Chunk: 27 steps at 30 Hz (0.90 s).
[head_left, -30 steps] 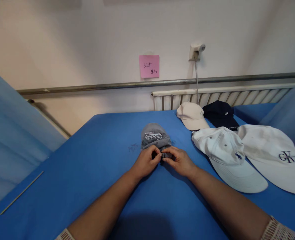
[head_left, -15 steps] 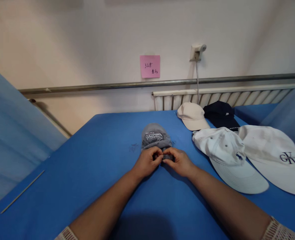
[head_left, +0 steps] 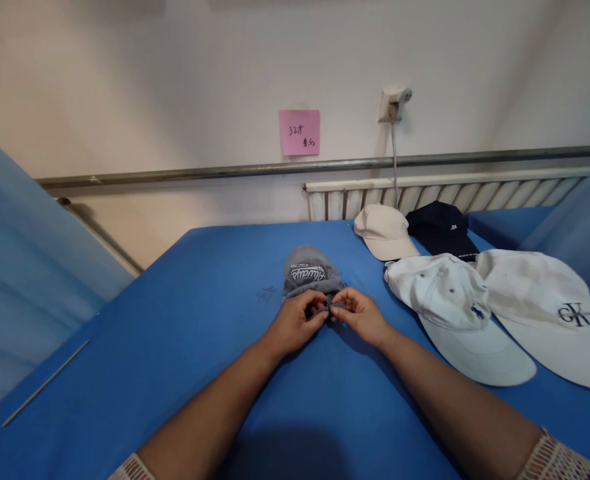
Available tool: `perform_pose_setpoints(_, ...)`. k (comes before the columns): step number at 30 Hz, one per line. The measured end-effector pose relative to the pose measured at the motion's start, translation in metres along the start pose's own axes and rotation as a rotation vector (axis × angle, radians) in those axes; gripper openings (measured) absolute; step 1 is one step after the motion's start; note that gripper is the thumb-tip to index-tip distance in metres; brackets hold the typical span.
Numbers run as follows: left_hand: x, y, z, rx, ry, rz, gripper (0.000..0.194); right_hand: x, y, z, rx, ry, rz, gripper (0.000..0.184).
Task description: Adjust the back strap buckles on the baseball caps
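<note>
A grey baseball cap (head_left: 307, 263) with white lettering lies on the blue-covered table (head_left: 175, 320), its back strap side toward me. My left hand (head_left: 297, 322) pinches one part of the cap's strap at its near edge. My right hand (head_left: 361, 316) holds the strap (head_left: 331, 307) from the other side, thumb and forefinger pressed together close to the left fingertips. A small dark piece, perhaps the buckle, shows between the two hands. The fingers partly hide the strap.
On the right lie a beige cap (head_left: 382, 230), a navy cap (head_left: 439, 227), a pale cap with a small emblem (head_left: 445, 293) and a large white cap (head_left: 539, 287). A thin stick (head_left: 45, 383) lies at the left edge. A wall and radiator (head_left: 455, 190) stand behind.
My right fingers have shifted their grip on the strap and the strap has turned, showing its edge instead of its flat side. The cap stays in place.
</note>
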<state>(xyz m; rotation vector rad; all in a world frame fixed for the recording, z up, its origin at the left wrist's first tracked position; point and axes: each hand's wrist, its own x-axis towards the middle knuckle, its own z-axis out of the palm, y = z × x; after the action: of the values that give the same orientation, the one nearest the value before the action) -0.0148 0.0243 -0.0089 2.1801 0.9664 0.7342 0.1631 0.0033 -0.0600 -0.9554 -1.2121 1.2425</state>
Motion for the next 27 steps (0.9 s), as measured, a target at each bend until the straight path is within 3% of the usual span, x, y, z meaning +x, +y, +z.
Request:
perform_pose_setpoints(4, -0.003, 0.004, 0.001, 0.176, -0.011, 0.096, 0.036, 0.003, -0.004, -0.001, 0.055, 0.035, 0.059, 0.04)
perform_pose_setpoints(17, -0.003, 0.002, 0.003, 0.303, -0.05, 0.084, 0.021, -0.002, -0.014, -0.002, 0.108, 0.01, 0.14, 0.034)
perform_pose_setpoints(23, -0.004, 0.001, 0.002, 0.243, 0.014, 0.06, 0.019, -0.003, -0.015, -0.003, 0.196, 0.033, 0.196, 0.034)
perform_pose_setpoints(27, -0.002, 0.002, 0.001, 0.106, 0.045, 0.028, 0.018, -0.002, -0.015, -0.003, 0.128, 0.014, 0.176, 0.037)
